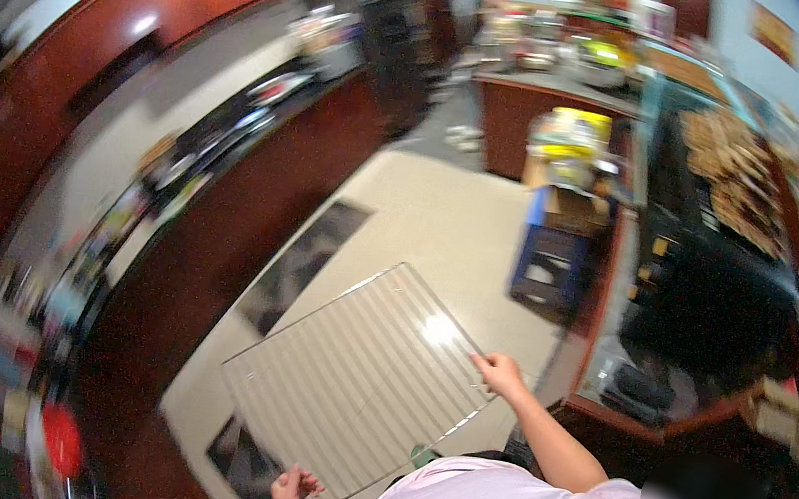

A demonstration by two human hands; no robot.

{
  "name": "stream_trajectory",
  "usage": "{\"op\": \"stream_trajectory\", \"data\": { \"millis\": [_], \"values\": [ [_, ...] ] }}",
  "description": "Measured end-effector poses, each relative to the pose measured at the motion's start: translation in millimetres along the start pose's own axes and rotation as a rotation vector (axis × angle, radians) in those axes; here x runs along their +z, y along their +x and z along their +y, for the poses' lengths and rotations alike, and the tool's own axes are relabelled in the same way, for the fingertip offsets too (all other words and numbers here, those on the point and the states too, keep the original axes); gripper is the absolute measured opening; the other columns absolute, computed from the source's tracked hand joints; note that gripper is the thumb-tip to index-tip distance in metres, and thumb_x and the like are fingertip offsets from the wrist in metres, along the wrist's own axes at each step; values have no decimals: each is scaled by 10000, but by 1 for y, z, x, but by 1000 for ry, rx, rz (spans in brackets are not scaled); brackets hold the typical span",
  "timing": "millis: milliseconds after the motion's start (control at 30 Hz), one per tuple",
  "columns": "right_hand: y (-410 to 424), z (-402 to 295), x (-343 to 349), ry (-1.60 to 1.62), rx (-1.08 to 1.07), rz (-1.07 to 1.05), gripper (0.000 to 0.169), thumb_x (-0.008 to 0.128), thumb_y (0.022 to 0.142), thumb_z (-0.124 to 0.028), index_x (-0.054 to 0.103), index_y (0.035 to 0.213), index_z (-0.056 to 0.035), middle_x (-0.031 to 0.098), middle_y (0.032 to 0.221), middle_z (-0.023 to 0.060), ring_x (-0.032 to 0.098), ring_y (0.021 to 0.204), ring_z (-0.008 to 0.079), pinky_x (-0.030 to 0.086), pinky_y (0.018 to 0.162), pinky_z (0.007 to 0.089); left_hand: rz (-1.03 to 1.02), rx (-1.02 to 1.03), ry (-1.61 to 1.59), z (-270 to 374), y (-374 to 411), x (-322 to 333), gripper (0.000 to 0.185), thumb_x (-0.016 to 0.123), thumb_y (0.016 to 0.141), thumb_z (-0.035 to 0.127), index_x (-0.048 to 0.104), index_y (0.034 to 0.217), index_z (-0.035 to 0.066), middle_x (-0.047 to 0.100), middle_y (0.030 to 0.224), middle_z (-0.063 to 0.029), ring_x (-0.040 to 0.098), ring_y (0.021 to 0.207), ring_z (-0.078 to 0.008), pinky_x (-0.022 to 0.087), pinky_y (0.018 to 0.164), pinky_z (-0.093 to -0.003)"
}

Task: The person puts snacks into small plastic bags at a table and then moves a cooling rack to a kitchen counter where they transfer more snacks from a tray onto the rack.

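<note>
A large rectangular metal wire rack [358, 388] is held out in front of me, above the pale floor. My right hand [498, 374] grips its edge near the right corner, with the fingers closed around the frame. My left hand [294, 491] is at the lower left edge of the rack, its fingers curled about the wire. Thin parallel bars span the frame, and the floor shows through them. A bright glare lies near the rack's right side.
Dark red cabinets [219, 241] with a cluttered counter run along the left. Dark mats [242, 464] lie on the floor. At the right, a blue box [548, 269] stands below yellow packages [573, 140], beside a glass-topped counter bearing brown items [738, 180]. The picture is blurred.
</note>
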State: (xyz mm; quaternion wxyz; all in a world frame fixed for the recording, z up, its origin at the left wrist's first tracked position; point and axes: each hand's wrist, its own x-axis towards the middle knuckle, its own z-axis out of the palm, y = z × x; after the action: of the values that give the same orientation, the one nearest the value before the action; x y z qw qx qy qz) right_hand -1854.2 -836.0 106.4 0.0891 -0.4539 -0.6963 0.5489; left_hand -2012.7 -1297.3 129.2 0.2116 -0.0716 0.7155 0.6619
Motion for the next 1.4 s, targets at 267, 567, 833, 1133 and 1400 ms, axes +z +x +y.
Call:
{"op": "stream_trajectory", "data": {
  "millis": [267,567,833,1133,1400],
  "values": [
    [56,-60,-55,386,-16,599,447,620,940,-440,623,772,-26,548,554,48,527,465,144,430,468,330,-500,46,111,151,237,177,242,684,931,256,595,960,33,638,803,-73,632,686,-196,536,618,-371],
    [217,-123,-119,224,-203,1029,388,582,963,-325,625,733,-16,581,593,126,537,509,222,404,514,373,-509,6,178,237,362,373,357,563,978,408,576,935,54,599,780,-57,575,666,-197,502,610,-374],
    [323,-180,-166,285,-219,1161,365,583,965,-321,655,783,-13,647,672,151,621,569,265,451,543,379,-887,-141,30,299,481,519,627,411,982,591,444,1407,132,589,1234,-138,607,846,-259,516,738,-395],
    [397,-197,-237,573,153,1139,402,535,999,-397,692,968,-28,557,590,14,536,478,102,437,461,272,-1240,-299,1,323,598,758,607,396,989,596,497,1361,128,719,945,-165,688,679,-272,544,528,-306],
    [405,-193,-263,842,112,1671,486,489,1010,-469,617,1172,-29,654,872,63,641,712,128,510,656,262,-1399,-446,90,345,669,941,602,354,1012,566,498,1340,82,708,959,-229,710,708,-312,576,549,-341]
  ]
}}
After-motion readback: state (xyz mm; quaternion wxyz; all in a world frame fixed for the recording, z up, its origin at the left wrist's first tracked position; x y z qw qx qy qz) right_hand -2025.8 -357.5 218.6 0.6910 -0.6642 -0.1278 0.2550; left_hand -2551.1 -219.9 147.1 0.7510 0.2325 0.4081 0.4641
